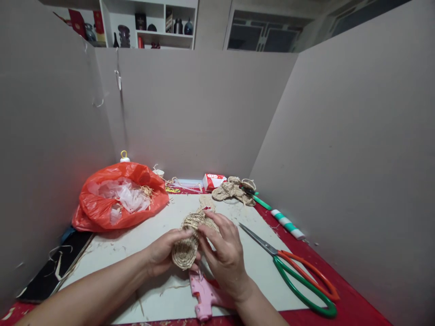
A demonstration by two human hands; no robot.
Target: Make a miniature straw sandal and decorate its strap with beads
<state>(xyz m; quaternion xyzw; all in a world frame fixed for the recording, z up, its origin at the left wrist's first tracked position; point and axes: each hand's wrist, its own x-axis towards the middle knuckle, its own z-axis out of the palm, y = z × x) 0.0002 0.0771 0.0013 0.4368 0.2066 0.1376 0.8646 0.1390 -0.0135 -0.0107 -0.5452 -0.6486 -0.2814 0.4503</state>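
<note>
A small woven straw piece (185, 248), rounded at its near end and shaped rather like a slipper, is held up over the white board. My left hand (162, 254) grips its left side, thumb on top and the fingers partly hidden beneath. On the other side, my right hand (224, 251) pinches its upper right part with bent fingers. Just past the fingertips, a flat woven piece with small red beads (207, 208) shows, partly covered. A pink glue gun (204, 294) lies below my hands, its right part hidden by my right wrist.
Large scissors (277, 253) with orange and green handles lie to the right. An orange plastic bag (98, 199) stands back left. Woven straw pieces (234, 190), a red-white box (214, 182) and a green-white striped roll (287, 224) lie toward the back. Grey panels (190, 113) enclose the white board (102, 271).
</note>
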